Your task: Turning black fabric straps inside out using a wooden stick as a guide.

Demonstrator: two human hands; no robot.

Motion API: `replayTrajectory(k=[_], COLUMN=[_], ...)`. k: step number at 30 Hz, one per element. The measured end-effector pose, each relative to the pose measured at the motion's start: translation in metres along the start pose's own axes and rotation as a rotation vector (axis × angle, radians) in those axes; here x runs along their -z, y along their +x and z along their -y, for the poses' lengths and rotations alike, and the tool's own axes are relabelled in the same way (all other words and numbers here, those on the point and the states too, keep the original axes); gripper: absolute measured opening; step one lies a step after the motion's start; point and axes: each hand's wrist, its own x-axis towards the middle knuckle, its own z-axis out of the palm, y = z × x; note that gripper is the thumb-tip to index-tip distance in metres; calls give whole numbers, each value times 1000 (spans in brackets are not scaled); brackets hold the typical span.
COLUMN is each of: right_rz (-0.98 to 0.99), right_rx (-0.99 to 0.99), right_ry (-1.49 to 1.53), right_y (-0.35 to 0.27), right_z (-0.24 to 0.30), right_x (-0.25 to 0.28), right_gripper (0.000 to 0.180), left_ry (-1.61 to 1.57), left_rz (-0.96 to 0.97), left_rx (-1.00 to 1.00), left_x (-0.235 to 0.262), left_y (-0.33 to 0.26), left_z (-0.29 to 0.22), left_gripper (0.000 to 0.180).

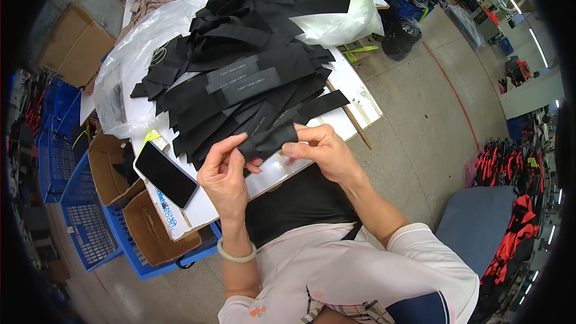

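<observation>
A short black fabric strip (pixel 268 142) stretches between my two hands over the front edge of the white table. Its left end is pinched by my left hand (pixel 227 165), thumb against fingers. My right hand (pixel 324 151) grips the other end between thumb and fingers. Just beyond my hands lies a big loose pile of black fabric strips (pixel 198 105); a few bear pale printed patches. Left of my left hand, a phone (pixel 166 173) with a dark screen rests on the table.
Clear plastic bags (pixel 111 93) flank the pile. A wooden stick (pixel 354 121) juts past the table's right edge (pixel 375 107). Cardboard boxes (pixel 157 234) and blue crates (pixel 90 228) stand at the left. On the right are a grey-blue padded surface (pixel 474 222) and red-and-black garments (pixel 510 174).
</observation>
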Motion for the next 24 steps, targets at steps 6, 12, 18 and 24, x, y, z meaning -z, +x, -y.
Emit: replayTrajectory(k=[6, 12, 18, 24], right_rz=[303, 49, 96, 450], right_rx=[-347, 300, 386, -553], right_ry=[239, -838, -1026, 188], right_y=[-5, -5, 0, -2], right_z=[-1, -26, -26, -8], right_x=[-3, -25, -29, -23], right_gripper=[25, 19, 23, 52], left_ry=[-259, -845, -802, -792], left_rz=[190, 188, 312, 373], left_rx=[-4, 331, 237, 290], left_x=[5, -16, -18, -16], left_y=[8, 5, 5, 7], left_z=[-5, 11, 12, 4], left_gripper=[20, 40, 23, 29])
